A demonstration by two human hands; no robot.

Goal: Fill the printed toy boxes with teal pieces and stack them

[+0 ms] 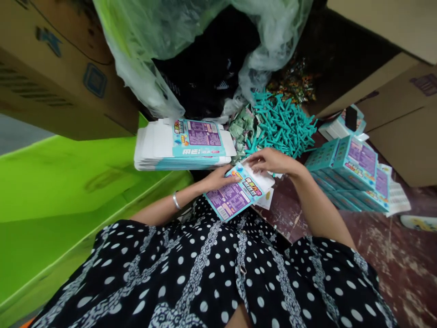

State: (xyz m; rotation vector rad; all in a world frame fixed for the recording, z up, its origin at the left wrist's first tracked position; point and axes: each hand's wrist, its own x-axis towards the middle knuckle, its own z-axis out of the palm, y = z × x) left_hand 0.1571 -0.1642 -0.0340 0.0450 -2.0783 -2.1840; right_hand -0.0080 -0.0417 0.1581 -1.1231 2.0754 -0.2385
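Note:
My left hand (218, 178) grips the left side of a small teal and purple printed carton (235, 195) held over my lap. My right hand (269, 160) pinches the carton's white open flap at its far end. A silver bangle (176, 200) sits on my left wrist. Just beyond my hands lies a stack of flat unfolded cartons (184, 145) of the same print. A heap of teal plastic sticks (283, 125) lies past my right hand, with small folded greenish packets (243, 127) beside it.
Assembled teal cartons (351, 171) lie in rows at the right on the dark red floor (392, 255). A bright green bin (61, 191) fills the left. Brown cardboard boxes (51, 68) stand at left and right. A clear plastic bag (160, 41) hangs behind.

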